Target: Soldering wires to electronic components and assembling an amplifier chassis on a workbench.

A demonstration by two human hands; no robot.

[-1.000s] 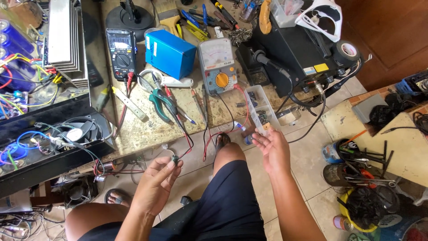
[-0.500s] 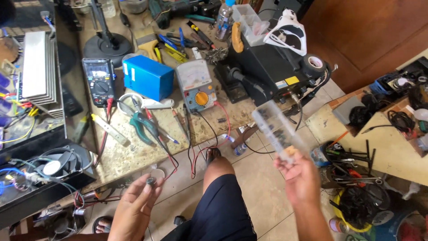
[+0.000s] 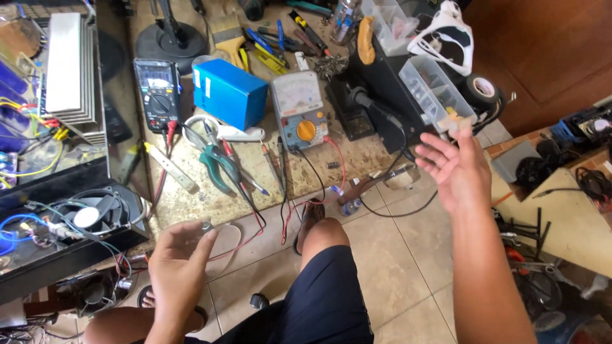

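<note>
My right hand point(image 3: 454, 167) is raised over the tiled floor with its palm open and fingers spread. Its fingertips are at the near end of a clear plastic compartment box point(image 3: 432, 88), which rests on a black machine point(image 3: 382, 95); I cannot tell if they touch. My left hand point(image 3: 180, 262) is low near my knee at the bench edge. It pinches a small silvery part point(image 3: 206, 225) at its fingertips.
The stone bench point(image 3: 191, 197) carries a blue box point(image 3: 229, 95), a black digital meter point(image 3: 156, 89), a grey analog meter point(image 3: 298, 108) with red and black leads, green-handled pliers point(image 3: 217, 167), a fan point(image 3: 95, 213) and a finned heat sink point(image 3: 64, 64). A tape roll point(image 3: 481, 89) sits by the machine.
My right hand carried the clear compartment box up and to the right, set it on the black machine and let go. My left hand stayed low with the small part.
</note>
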